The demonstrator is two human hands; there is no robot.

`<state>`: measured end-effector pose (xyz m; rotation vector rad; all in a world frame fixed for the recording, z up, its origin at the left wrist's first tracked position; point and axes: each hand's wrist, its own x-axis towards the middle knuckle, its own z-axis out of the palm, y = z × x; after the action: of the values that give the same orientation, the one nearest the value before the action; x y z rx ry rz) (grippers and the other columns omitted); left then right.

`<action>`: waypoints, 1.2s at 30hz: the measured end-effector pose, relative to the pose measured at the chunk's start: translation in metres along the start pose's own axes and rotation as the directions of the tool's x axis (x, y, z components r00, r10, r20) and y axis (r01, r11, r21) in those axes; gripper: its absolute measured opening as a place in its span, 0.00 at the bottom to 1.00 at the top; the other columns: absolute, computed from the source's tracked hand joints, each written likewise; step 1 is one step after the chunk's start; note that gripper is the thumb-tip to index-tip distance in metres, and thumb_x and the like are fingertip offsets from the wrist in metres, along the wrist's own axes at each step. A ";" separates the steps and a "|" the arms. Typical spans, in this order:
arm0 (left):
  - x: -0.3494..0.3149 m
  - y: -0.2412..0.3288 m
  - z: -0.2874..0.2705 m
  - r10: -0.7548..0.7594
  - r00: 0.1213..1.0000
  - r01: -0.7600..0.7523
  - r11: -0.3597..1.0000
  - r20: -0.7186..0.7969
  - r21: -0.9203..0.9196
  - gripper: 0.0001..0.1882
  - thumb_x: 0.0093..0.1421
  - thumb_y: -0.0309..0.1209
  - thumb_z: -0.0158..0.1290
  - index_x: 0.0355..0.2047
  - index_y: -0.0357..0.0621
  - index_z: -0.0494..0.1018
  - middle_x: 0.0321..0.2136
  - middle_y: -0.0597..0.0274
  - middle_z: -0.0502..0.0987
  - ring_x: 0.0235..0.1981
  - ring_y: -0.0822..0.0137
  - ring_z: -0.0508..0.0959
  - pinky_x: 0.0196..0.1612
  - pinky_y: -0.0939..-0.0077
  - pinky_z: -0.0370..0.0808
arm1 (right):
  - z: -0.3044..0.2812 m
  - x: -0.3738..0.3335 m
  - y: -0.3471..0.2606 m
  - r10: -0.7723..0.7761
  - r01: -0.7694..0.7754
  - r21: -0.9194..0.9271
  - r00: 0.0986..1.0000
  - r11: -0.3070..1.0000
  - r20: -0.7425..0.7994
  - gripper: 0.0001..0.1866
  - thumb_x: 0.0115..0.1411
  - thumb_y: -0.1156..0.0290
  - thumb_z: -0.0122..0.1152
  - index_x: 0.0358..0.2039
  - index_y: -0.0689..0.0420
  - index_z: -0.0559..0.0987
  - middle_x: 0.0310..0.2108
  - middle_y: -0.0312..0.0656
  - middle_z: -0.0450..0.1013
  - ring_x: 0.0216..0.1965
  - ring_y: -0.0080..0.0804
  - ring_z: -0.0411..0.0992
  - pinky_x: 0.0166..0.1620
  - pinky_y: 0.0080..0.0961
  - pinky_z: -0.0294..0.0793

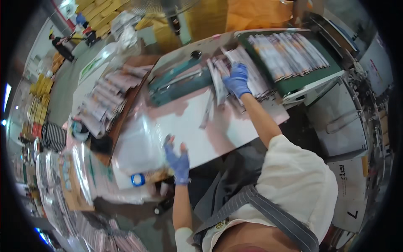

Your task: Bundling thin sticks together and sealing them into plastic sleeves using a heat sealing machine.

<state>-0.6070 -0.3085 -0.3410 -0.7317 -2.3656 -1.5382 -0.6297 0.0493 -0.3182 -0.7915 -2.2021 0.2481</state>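
The shirt (298, 176) lay nearest, white, crossed by a striped grey strap (279, 212), with a dark apron (233, 168) hanging below the table's near edge.

The right hand (237, 80), in a blue glove, reached far across the white table (184, 134) and rested on a pile of packets (249, 69), long, thin and pale. Its fingers were bent over the packets at the pile's left side; whether they grasped one or only pressed down, I could not tell. The pile lay at the table's right end, between a teal tray (180, 93) and a raised green surface (289, 86). One loose packet (206, 110) slanted toward the near edge, blurred.

The left hand (179, 163), gloved too, was held near the table's front edge, thumb and fingers apart, with nothing visible in its grasp. Just to its left lay clear plastic (138, 143), and a small blue disc (137, 179) sat near the corner.

More packets stood about: a neat row (287, 54) side by side on the green surface, and an overlapping row (105, 94) on the left, beyond a brown edge. Far off, a person (63, 47) stood near yellow sacks (100, 14).
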 end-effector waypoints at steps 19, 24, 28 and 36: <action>0.176 0.037 0.304 -0.268 0.889 0.427 0.780 0.372 -0.458 0.47 0.35 0.43 0.68 0.49 0.30 0.56 0.43 0.50 0.69 0.40 0.62 0.72 0.45 0.72 0.70 | 0.042 0.020 0.075 0.330 -0.600 0.554 0.792 0.577 0.514 0.30 0.46 0.51 0.62 0.38 0.67 0.73 0.32 0.50 0.74 0.31 0.35 0.73 0.36 0.26 0.71; 0.185 0.050 0.257 -0.124 0.914 0.381 0.586 0.386 -0.715 0.41 0.37 0.26 0.66 0.50 0.41 0.54 0.37 0.57 0.71 0.38 0.68 0.73 0.39 0.77 0.73 | 0.010 0.032 0.045 0.061 -0.752 0.638 0.654 0.166 0.754 0.26 0.45 0.59 0.66 0.41 0.62 0.73 0.33 0.38 0.73 0.34 0.27 0.71 0.38 0.24 0.70; 0.168 0.071 0.161 0.066 0.911 0.241 0.716 0.407 -0.656 0.42 0.37 0.29 0.66 0.51 0.42 0.55 0.39 0.59 0.72 0.38 0.65 0.74 0.40 0.73 0.73 | -0.056 0.016 -0.016 -0.125 -0.589 0.808 0.803 -0.020 0.582 0.50 0.35 0.67 0.74 0.56 0.63 0.56 0.50 0.42 0.62 0.51 0.28 0.61 0.54 0.25 0.59; 0.069 -0.010 0.021 0.220 0.792 -0.164 0.975 0.569 -0.148 0.50 0.38 0.54 0.60 0.59 0.51 0.51 0.56 0.59 0.58 0.59 0.60 0.56 0.61 0.67 0.48 | -0.065 -0.073 -0.089 -0.579 -0.187 0.982 0.803 -0.016 0.143 0.65 0.26 0.62 0.78 0.61 0.61 0.44 0.61 0.43 0.46 0.61 0.31 0.45 0.60 0.25 0.45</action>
<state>-0.6697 -0.2729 -0.3276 -1.6205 -2.5080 -1.4912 -0.5863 -0.0702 -0.2814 0.6156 -1.7567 1.8920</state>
